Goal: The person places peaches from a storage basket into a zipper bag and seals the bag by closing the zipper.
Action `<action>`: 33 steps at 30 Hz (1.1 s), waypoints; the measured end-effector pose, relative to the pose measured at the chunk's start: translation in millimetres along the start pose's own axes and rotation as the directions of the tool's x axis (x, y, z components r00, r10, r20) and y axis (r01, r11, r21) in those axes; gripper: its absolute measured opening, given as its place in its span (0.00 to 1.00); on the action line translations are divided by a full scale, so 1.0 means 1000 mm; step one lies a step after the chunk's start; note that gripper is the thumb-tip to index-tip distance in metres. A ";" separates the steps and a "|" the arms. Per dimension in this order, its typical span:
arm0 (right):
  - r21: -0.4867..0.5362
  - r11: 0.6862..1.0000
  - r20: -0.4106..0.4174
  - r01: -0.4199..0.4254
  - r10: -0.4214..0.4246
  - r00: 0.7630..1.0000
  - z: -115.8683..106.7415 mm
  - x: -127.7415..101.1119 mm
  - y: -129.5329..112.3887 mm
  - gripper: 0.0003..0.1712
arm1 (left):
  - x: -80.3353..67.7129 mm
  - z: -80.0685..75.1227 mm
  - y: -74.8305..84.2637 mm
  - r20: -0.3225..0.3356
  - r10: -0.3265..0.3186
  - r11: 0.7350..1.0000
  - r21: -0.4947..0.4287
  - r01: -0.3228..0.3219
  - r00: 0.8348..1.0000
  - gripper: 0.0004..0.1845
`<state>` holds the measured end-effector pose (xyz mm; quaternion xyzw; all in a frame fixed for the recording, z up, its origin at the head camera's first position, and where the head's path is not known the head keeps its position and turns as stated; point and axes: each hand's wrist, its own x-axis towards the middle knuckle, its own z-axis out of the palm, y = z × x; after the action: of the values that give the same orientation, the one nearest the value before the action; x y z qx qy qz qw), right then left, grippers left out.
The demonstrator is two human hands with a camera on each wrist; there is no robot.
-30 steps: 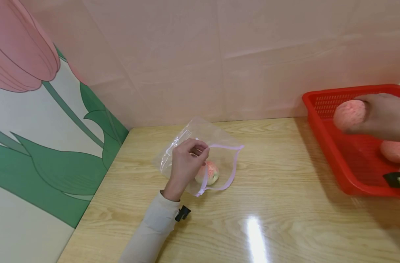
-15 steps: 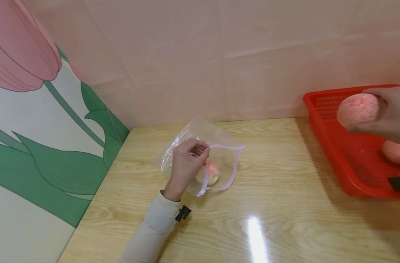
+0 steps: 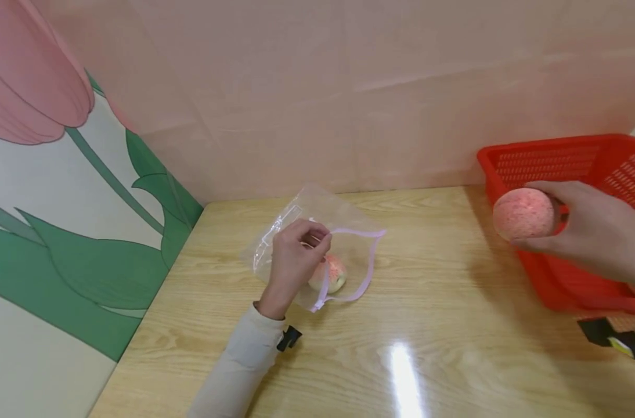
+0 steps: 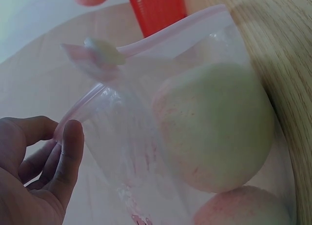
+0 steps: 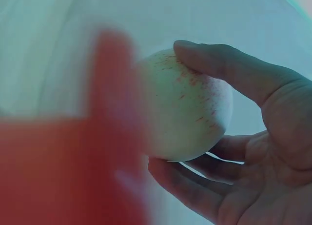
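My left hand (image 3: 296, 258) pinches the rim of a clear zip bag (image 3: 317, 206) with a lilac edge and slider, holding its mouth apart. Inside lies a pink and pale peach (image 3: 338, 274). In the left wrist view a large pale peach (image 4: 219, 127) and part of a lower peach (image 4: 243, 210) show through the film. My right hand (image 3: 599, 226) grips another peach (image 3: 525, 215) between thumb and fingers, in the air by the left rim of a red basket (image 3: 537, 152). The right wrist view shows that peach's pale, red-flecked side.
The bag and basket stand on a wood-grain table (image 3: 432, 278), with bare table between them. A pink-covered wall (image 3: 349, 104) rises behind, and a tulip-printed panel (image 3: 87, 232) borders the left. Part of a peach shows at the basket's far right.
My right hand has carried the peach left and lower, from above the basket's inside to its left rim. The left hand and bag have stayed in place.
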<state>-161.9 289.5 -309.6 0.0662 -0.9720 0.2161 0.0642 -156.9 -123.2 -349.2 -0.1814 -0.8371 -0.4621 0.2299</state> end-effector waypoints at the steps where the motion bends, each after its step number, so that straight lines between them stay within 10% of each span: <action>1: 0.012 1.000 0.025 -0.003 0.003 1.000 0.002 -0.002 -0.007 0.61 | 0.000 0.000 0.000 0.001 0.002 1.000 0.001 -0.002 1.000 0.02; 15: 0.154 0.982 0.155 0.109 -0.133 0.979 0.045 0.003 -0.021 0.58 | -0.001 0.002 0.000 -0.009 0.002 1.000 0.017 -0.002 1.000 0.02; 33: 0.050 0.973 0.169 0.227 -0.232 0.958 0.063 0.011 -0.034 0.55 | -0.002 0.002 0.000 -0.005 0.008 1.000 0.010 -0.008 1.000 0.02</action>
<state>-173.4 230.5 -350.7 0.1979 -0.9563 0.2154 0.0028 -155.6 -121.9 -350.9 -0.1824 -0.8381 -0.4574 0.2349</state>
